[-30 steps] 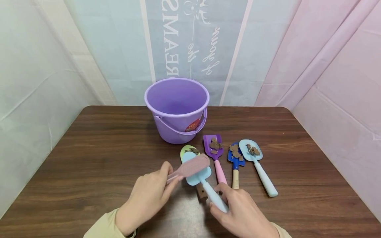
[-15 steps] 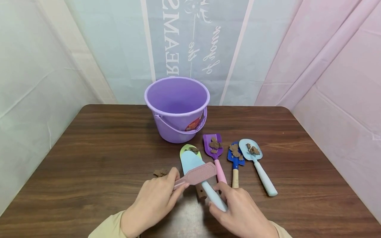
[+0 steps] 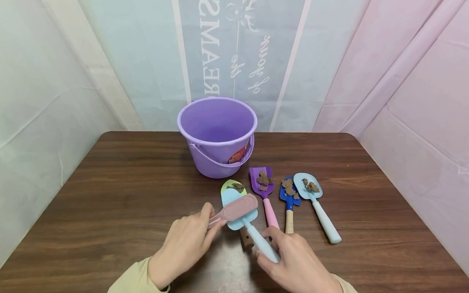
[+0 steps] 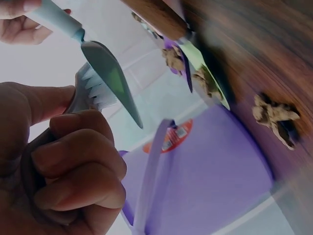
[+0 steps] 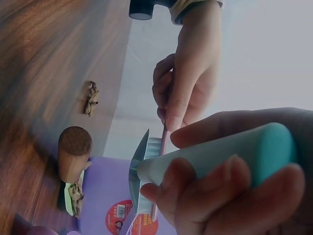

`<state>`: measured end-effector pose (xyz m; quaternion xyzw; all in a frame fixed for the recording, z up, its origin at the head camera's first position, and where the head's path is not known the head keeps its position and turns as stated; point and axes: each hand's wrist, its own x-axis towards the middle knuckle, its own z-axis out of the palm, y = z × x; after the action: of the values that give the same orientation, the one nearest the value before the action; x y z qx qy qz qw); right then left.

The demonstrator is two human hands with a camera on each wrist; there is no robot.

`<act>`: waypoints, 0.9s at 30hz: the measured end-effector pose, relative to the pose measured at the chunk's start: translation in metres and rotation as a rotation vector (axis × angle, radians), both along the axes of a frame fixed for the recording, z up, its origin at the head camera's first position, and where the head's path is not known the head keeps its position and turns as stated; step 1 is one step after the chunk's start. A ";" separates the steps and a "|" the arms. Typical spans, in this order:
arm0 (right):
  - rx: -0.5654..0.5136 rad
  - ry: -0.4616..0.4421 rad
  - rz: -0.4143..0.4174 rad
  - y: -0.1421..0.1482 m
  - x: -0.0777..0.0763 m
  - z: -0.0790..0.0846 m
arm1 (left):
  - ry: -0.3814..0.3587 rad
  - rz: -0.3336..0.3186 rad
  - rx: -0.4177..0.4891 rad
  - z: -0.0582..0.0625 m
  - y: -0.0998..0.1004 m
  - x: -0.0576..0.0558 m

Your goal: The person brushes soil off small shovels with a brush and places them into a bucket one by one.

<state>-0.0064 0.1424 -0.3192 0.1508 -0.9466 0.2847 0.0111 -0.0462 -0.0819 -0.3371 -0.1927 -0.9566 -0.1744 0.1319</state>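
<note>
My left hand [image 3: 187, 240] grips the handle of a pink brush [image 3: 239, 206], its fingers curled round it in the left wrist view. The brush lies across the blade of a light blue shovel, bristles [image 4: 98, 90] against the blade. My right hand [image 3: 293, 256] holds that shovel by its pale handle [image 3: 261, 244], with the blade raised and tilted over a green shovel [image 3: 226, 185]. The green one lies on the table with brown crumbs on it, its wooden handle [image 5: 74, 154] partly hidden in the head view. A brown clump [image 4: 274, 115] lies on the table below my left hand.
A purple bucket [image 3: 216, 165] stands behind the shovels, its handle hanging down in front. To the right lie a purple shovel [image 3: 269, 211] with a pink handle, a blue shovel [image 3: 289, 219] and another light blue shovel [image 3: 326, 221], each bearing brown clumps.
The brush slid along the blade toward the handle, then back toward the blade's tip. My right hand and its shovel have hardly moved.
</note>
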 end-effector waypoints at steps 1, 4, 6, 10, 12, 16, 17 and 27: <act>-0.004 -0.007 0.002 0.000 0.000 0.000 | -0.002 0.004 0.002 -0.001 -0.001 -0.001; -0.014 -0.017 0.005 0.001 0.000 -0.001 | -0.003 0.021 0.006 -0.003 -0.003 -0.006; -0.017 -0.029 0.006 0.001 0.001 -0.001 | 0.002 0.034 0.012 -0.004 -0.005 -0.010; -0.013 -0.015 0.005 0.002 0.001 -0.003 | 0.019 0.060 0.022 -0.007 -0.009 -0.015; -0.008 0.005 0.006 0.002 0.001 -0.003 | 0.027 0.067 0.024 -0.007 -0.011 -0.017; -0.002 0.016 0.003 0.003 0.001 -0.004 | 0.044 0.076 0.028 -0.007 -0.014 -0.021; -0.003 0.013 0.005 0.003 0.001 -0.004 | 0.050 0.077 0.031 -0.007 -0.014 -0.022; 0.000 0.021 0.020 0.006 0.002 -0.006 | 0.055 0.134 0.047 -0.009 -0.019 -0.028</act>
<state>-0.0042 0.1486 -0.3248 0.1634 -0.9449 0.2829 0.0183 -0.0746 -0.1011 -0.3456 -0.1297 -0.9590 -0.1821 0.1741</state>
